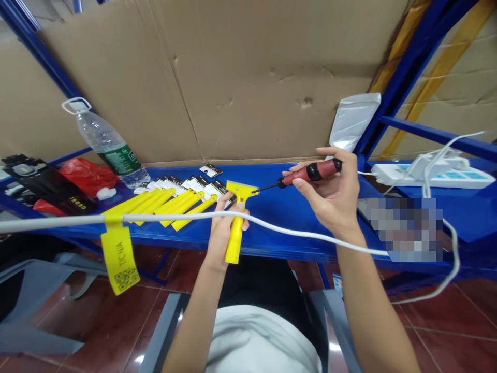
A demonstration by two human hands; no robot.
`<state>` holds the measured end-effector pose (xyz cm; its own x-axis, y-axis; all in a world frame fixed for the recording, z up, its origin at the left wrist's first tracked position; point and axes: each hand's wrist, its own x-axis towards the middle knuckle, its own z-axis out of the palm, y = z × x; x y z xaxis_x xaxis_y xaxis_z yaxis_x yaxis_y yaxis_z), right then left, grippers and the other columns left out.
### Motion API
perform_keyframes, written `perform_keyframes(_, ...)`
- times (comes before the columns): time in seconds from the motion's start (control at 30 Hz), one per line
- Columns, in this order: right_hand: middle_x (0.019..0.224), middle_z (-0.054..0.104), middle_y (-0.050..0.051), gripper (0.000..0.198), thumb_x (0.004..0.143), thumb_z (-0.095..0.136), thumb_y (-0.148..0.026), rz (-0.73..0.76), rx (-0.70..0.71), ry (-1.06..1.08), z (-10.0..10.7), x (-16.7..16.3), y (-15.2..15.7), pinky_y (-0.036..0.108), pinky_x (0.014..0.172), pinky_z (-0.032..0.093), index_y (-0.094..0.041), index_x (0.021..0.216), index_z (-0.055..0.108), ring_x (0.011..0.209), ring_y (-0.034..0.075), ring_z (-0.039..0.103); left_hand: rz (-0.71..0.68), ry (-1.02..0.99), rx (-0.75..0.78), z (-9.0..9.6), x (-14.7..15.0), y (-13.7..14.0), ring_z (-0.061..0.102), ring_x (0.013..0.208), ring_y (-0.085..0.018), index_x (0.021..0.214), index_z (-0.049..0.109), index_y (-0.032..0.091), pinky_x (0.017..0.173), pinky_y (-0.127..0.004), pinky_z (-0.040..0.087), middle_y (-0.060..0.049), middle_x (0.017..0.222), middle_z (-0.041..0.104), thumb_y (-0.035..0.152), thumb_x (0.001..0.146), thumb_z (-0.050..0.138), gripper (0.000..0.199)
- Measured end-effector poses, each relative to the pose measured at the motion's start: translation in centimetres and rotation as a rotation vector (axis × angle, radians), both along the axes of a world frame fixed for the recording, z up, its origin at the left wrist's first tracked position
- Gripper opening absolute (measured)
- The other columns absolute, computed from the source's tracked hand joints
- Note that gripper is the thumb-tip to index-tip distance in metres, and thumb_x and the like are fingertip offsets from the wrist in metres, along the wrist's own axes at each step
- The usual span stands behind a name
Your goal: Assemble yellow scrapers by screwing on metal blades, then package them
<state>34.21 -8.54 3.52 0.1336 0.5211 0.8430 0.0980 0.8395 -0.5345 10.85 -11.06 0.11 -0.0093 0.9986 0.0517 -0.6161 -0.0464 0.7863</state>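
My left hand (223, 230) is closed around the handle of a yellow scraper (234, 243), whose wide head points away from me. In my right hand (336, 194) is a screwdriver with a red and black handle (308, 173). Its thin dark shaft points left, and the tip is at the right side of the scraper's head; whether it sits in a screw is too small to tell. To the left, several yellow scrapers with black-and-white cards (180, 207) lie in a row on the blue table (272, 223).
A white cable (287, 229) with a yellow tag (119, 259) crosses in front. A water bottle (112, 147), red plastic bag (89, 172) and black box (54, 189) are at left. A power strip (435, 176) and a pixelated item (411, 228) lie at right. Cardboard (248, 77) stands behind.
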Motion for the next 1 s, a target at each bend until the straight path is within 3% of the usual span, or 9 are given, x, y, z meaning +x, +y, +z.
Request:
perform_keyframes(0.17, 0.104, 0.085, 0.0, 0.063, 0.086, 0.101, -0.045, -0.063, 0.009, 0.012, 0.0, 0.1, 0.2, 0.047, 0.083, 0.078, -0.035, 0.135, 0.062, 0.096, 0.031, 0.089, -0.006, 0.008, -0.015, -0.3, -0.2, 0.3, 0.07, 0.07, -0.012, 0.131, 0.06, 0.024, 0.052, -0.018, 0.049, -0.008, 0.111, 0.078, 0.023, 0.073, 0.104, 0.072)
perform_keyframes(0.37, 0.098, 0.082, 0.0, 0.063, 0.083, 0.104, -0.039, -0.13, -0.014, 0.06, -0.1, 0.2, 0.2, 0.053, 0.094, 0.076, -0.033, 0.132, 0.064, 0.09, 0.029, 0.086, -0.019, 0.016, 0.005, -0.4, -0.3, 0.3, 0.07, 0.069, -0.011, 0.131, 0.06, 0.024, 0.052, -0.018, 0.049, -0.007, 0.11, 0.077, 0.024, 0.075, 0.103, 0.07)
perform_keyframes(0.6, 0.126, 0.082, 0.004, 0.065, 0.091, 0.096, -0.039, 0.115, -0.057, 0.052, 0.3, -0.3, -0.5, 0.055, 0.103, 0.075, -0.035, 0.14, 0.054, 0.108, 0.029, 0.087, -0.012, 0.021, 0.0, -0.1, -0.2, 0.1, 0.071, 0.072, -0.012, 0.133, 0.061, 0.024, 0.052, -0.018, 0.05, -0.007, 0.111, 0.077, 0.024, 0.077, 0.102, 0.069)
perform_keyframes(0.8, 0.105, 0.082, -0.001, 0.072, 0.08, 0.105, -0.038, 0.059, -0.079, 0.107, -0.2, 0.2, 0.4, 0.053, 0.094, 0.077, -0.036, 0.136, 0.059, 0.099, 0.03, 0.088, -0.01, 0.018, 0.01, -0.5, -0.3, 0.4, 0.07, 0.07, -0.011, 0.132, 0.061, 0.024, 0.052, -0.018, 0.049, -0.008, 0.112, 0.078, 0.024, 0.075, 0.103, 0.071)
perform_keyframes(1.0, 0.102, 0.074, -0.002, 0.077, 0.072, 0.109, -0.041, -0.025, -0.062, 0.106, -0.3, 0.3, 0.7, 0.052, 0.087, 0.077, -0.035, 0.134, 0.064, 0.094, 0.03, 0.086, -0.005, 0.03, -0.018, -0.4, -0.4, 0.2, 0.07, 0.069, -0.01, 0.136, 0.062, 0.024, 0.053, -0.019, 0.05, -0.007, 0.114, 0.078, 0.024, 0.076, 0.104, 0.073)
